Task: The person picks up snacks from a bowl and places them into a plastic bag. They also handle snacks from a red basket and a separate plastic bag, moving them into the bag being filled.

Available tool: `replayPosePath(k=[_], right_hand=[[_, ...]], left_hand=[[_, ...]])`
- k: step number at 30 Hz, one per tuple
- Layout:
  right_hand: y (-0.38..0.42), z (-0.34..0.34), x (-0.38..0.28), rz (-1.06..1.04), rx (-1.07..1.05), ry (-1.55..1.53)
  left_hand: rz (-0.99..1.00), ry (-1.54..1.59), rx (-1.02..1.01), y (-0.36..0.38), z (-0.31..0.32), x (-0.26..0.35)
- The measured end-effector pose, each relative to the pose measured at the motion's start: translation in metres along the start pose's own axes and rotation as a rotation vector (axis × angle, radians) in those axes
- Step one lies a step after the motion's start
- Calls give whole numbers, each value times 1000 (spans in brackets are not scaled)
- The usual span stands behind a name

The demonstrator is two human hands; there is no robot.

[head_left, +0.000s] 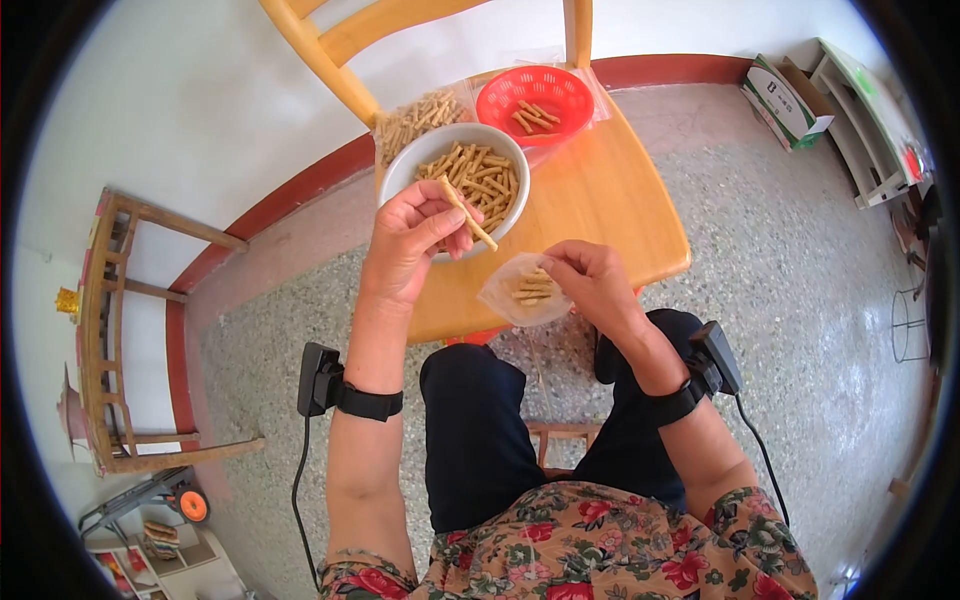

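Between the thumb and fingers of my left hand (415,235) is a thin tan snack stick (468,214), held slanting over the near rim of a grey-white bowl (396,172). Many similar sticks (480,180) fill that bowl. My right hand (592,280) pinches the edge of a small clear plastic bag (510,308) by its right side. Several short sticks (533,287) lie inside the bag. On the chair seat behind, a red plastic basket (568,100) contains a few sticks. Beside it, a larger clear bag (425,115) is full of sticks.
The wooden chair (610,200) carries the bowl, basket and large bag. To the left stands a wooden frame (110,330) near the wall. A cardboard box (785,100) and a grey shelf (865,130) are at the back right.
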State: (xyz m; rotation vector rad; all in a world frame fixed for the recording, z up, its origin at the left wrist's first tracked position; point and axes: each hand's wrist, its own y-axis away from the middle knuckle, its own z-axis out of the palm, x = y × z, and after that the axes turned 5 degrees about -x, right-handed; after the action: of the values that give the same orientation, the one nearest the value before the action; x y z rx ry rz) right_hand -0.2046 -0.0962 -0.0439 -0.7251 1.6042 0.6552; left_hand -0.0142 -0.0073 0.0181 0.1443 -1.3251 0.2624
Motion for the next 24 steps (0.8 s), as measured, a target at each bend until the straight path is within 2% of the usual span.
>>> replayPosePath(k=[10, 15, 24], right_hand=[[-5, 1, 7, -27, 2, -35], [-8, 0, 11, -58, 18, 10], [-9, -9, 10, -62, 22, 29]], left_hand=[[21, 31, 128, -15, -14, -22], [-43, -73, 220, -34, -17, -25], [19, -253, 223, -132, 10, -23]])
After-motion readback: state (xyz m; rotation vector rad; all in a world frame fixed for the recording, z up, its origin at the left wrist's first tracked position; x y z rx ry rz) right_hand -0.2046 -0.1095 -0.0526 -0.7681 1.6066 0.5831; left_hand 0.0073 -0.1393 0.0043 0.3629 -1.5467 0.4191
